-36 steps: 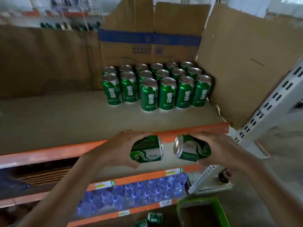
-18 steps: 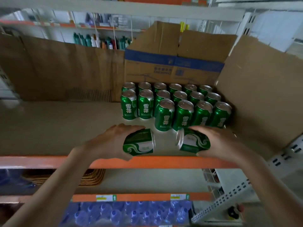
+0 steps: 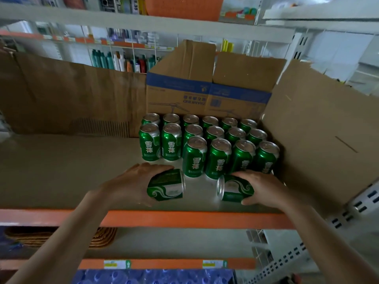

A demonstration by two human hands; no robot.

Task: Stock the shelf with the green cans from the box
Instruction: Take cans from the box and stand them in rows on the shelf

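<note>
Both forearms enter from the lower edge of the frame and reach to the centre, over the orange front rail (image 3: 184,219) of the shelf (image 3: 61,171). The left hand (image 3: 131,185), palm down, has its grip curled round a green can (image 3: 166,188) lying sideways with its silver top pointing right. The right hand (image 3: 264,189) mirrors it, grip wrapped round a second green can (image 3: 234,190), the 2 tops facing each other and apart, just in front of 16 upright cans (image 3: 217,156) ranked in 3 rows before an open cardboard carton (image 3: 205,93).
</note>
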